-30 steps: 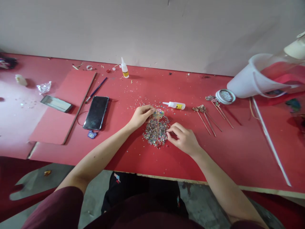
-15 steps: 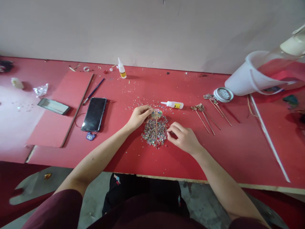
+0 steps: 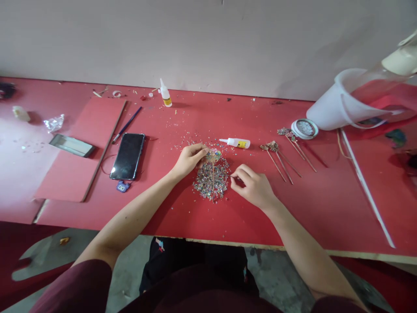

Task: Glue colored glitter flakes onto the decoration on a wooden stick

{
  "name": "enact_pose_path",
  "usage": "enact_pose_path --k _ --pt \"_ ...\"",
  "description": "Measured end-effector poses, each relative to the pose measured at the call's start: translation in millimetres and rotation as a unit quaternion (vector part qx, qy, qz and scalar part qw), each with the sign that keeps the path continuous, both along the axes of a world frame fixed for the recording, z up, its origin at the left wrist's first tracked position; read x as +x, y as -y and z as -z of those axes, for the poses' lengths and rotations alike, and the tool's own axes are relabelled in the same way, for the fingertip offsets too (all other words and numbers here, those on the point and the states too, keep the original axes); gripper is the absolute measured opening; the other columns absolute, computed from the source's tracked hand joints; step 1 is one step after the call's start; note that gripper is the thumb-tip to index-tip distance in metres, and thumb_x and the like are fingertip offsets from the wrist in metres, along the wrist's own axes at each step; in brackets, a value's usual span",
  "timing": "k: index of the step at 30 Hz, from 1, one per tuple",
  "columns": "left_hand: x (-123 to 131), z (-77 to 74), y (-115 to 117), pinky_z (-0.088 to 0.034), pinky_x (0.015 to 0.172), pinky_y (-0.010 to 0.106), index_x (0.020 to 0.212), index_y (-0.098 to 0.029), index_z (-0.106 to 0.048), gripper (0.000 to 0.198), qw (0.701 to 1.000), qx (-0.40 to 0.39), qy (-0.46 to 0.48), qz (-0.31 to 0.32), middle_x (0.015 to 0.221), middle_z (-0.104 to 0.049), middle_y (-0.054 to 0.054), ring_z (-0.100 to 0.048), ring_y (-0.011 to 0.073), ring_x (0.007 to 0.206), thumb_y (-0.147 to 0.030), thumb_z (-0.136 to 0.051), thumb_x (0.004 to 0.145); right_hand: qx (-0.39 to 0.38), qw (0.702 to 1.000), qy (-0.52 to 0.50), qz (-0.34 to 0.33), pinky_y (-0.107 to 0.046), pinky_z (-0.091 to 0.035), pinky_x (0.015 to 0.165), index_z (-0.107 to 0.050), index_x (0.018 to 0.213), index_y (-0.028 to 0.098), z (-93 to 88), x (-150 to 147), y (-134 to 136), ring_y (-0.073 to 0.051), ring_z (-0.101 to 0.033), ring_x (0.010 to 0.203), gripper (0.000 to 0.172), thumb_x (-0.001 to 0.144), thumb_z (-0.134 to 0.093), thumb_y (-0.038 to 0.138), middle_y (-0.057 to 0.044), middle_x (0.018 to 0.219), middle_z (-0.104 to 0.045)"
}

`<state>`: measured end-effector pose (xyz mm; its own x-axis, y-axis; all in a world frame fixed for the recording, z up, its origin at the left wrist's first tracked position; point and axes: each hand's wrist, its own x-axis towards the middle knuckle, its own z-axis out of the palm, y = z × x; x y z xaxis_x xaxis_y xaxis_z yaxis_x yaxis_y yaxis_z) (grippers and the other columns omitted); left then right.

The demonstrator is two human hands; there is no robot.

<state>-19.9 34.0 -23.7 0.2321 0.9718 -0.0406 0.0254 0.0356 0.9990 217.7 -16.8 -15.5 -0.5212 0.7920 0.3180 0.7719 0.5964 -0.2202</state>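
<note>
On the red wooden tabletop, in the head view, the left hand grips a copper-coloured stick with a multicoloured head by that head — its stem over a heap of glittering chips. Just beside the heap is the right hand, thumb and fingertip close together — whether they grip anything, I cannot tell. Beyond lies a white, yellow-labelled plastic bottle.

The ornament in my left grip has a glossy head and a smooth, coppery stem that looks metal, over rough, glittering chips. My bench is smooth and faintly shiny, with a raw, wood-like edge. The phone is glassy, the bucket cloudy plastic, my sleeve matt cloth.
</note>
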Motion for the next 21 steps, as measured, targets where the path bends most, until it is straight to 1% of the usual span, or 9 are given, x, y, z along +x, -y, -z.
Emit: enact_pose_path --k 5,16,21 --pt "-0.1 -1.0 0.1 -0.035 0.041 0.017 0.076 -0.015 -0.058 0.024 1.000 0.001 0.004 0.004 0.053 -0.052 -0.004 -0.045 0.0044 0.040 -0.034 -0.053 0.090 -0.007 1.000 -0.014 0.002 -0.021 -0.041 0.050 -0.057 0.081 0.019 -3.2 1.8 0.4 -0.009 -0.061 0.062 0.009 0.088 -0.053 0.022 0.000 0.082 -0.063" --pt "-0.7 0.3 0.0 -0.035 0.041 0.017 0.075 -0.015 -0.057 0.024 1.000 0.010 -0.006 0.001 0.051 -0.051 -0.004 -0.045 0.0044 0.040 -0.032 -0.052 0.092 -0.053 0.998 -0.033 -0.013 -0.021 -0.045 0.055 -0.056 0.081 0.019 -5.6 2.8 2.0 -0.010 -0.061 0.065 0.009 0.089 -0.052 0.022 -0.001 0.082 -0.061" --pt "-0.8 -1.6 0.2 -0.036 0.041 0.016 0.074 -0.015 -0.056 0.024 1.000 0.008 -0.007 0.000 0.051 -0.052 -0.004 -0.045 0.0043 0.040 -0.031 -0.052 0.091 -0.047 0.998 -0.027 -0.010 -0.022 -0.045 0.054 -0.056 0.082 0.019 -4.9 3.7 2.4 -0.010 -0.061 0.065 0.010 0.089 -0.051 0.023 -0.001 0.082 -0.061"
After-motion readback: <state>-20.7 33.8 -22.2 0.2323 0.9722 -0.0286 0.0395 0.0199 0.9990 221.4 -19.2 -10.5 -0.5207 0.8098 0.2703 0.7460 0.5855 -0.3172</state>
